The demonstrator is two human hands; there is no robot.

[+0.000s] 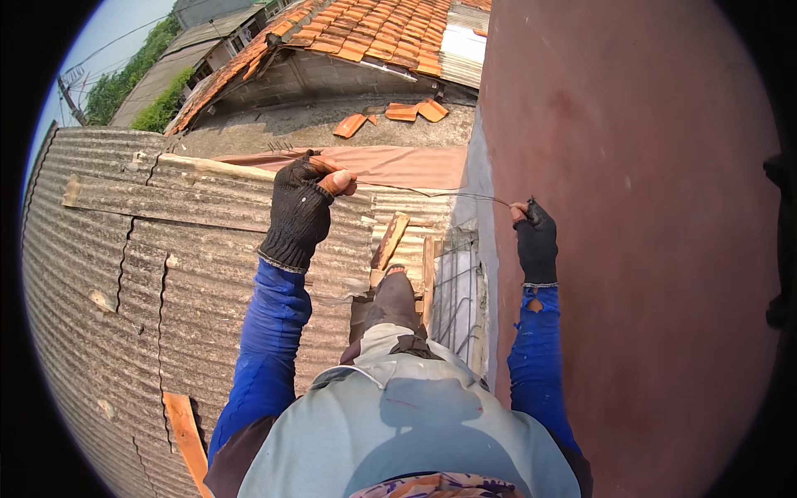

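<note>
A thin dark wire (pixel 432 194) stretches between my two hands at about chest height, sagging a little. My left hand (pixel 300 207), in a black fingerless glove, pinches one end between thumb and fingers. On the other side, my right hand (pixel 538 241), gloved the same way, grips the far end in its fingertips close to the reddish-brown wall (pixel 631 249). Both forearms wear blue sleeves; the right one has a hole near the wrist. The wire's tips within the fingers are hard to make out.
Weathered corrugated roofing (pixel 232 290) spreads on the left, with an orange board (pixel 184 427) lying on it. My foot (pixel 396 270) stands by a wooden plank (pixel 390 239). Beside the wall are metal bars (pixel 458 303). Broken tiles (pixel 402 111) lie before a tiled roof (pixel 374 33).
</note>
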